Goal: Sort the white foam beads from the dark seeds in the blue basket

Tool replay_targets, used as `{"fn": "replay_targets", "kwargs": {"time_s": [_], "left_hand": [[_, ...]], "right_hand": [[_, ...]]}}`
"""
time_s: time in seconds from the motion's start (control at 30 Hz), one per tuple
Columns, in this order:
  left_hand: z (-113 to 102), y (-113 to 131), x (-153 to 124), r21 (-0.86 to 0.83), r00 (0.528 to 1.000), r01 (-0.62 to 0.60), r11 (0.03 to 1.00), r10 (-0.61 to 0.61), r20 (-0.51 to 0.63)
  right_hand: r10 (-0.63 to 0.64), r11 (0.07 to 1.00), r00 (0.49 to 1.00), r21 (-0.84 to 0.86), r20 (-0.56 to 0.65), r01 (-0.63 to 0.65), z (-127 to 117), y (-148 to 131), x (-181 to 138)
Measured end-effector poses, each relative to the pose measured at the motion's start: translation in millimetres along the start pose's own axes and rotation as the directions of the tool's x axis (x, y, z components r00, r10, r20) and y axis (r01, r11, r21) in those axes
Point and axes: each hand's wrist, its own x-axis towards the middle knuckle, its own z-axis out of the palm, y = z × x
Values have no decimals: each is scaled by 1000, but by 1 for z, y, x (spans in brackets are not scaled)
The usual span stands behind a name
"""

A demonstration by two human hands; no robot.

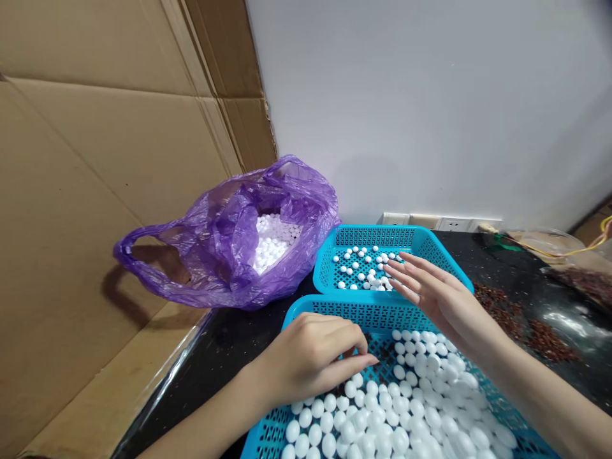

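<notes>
My left hand [318,354] hangs over the near blue plastic basket [344,306]. Its fingers are curled in toward the thumb, and what they hold, if anything, is hidden. Around and below it lie many small white balls [382,408], piled toward the near and right sides of the basket. Dark reddish-brown bits [385,350] show on the bare mesh by the fingertips. My right hand [433,290] is held above the right side where the two baskets meet, its fingers stretched out and holding nothing. Behind it, a second blue basket [329,255] contains scattered white balls [370,277].
A purple plastic bag [229,255] of white balls stands open at left, by a cardboard sheet [95,159]. Reddish-brown pieces [549,341] lie on the black tabletop [229,344] at right. Wall sockets [454,224] and a yellow cable [568,254] are at the back.
</notes>
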Motion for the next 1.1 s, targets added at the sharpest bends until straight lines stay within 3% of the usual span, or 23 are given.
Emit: {"fn": "replay_targets", "kwargs": {"time_s": [0.1, 0.17, 0.23, 0.3, 0.37, 0.43, 0.53, 0.63, 0.8, 1.1], "left_hand": [[0, 0, 0, 18, 991, 96, 995, -97, 92], [1, 1, 0, 54, 970, 165, 985, -172, 174], [2, 0, 0, 94, 939, 216, 972, -233, 253], [4, 0, -1, 120, 909, 261, 958, -286, 304], [5, -1, -2, 137, 880, 307, 942, -336, 335], [7, -3, -3, 166, 857, 342, 925, -380, 349], [7, -4, -3, 211, 832, 360, 909, -416, 368], [7, -4, -4, 219, 830, 356, 908, -415, 373], [6, -4, -4, 220, 815, 364, 905, -424, 396], [9, -7, -8, 218, 829, 359, 908, -417, 372]], "right_hand": [[-43, 997, 997, -67, 71, 48, 2, 0, -2], [-62, 975, 982, -200, 179, 98, 3, 1, -5], [-79, 895, 958, -404, 276, 190, 5, 2, -9], [-73, 741, 924, -600, 375, 302, 6, 3, -13], [-12, 583, 870, -703, 493, 406, 7, 3, -18], [102, 501, 789, -717, 605, 485, 8, 2, -22], [238, 469, 676, -692, 697, 549, 9, 1, -24], [330, 460, 618, -693, 713, 555, 7, 2, -24], [386, 431, 601, -713, 700, 553, 5, 5, -23], [406, 381, 652, -767, 640, 516, 7, 6, -25]]}}
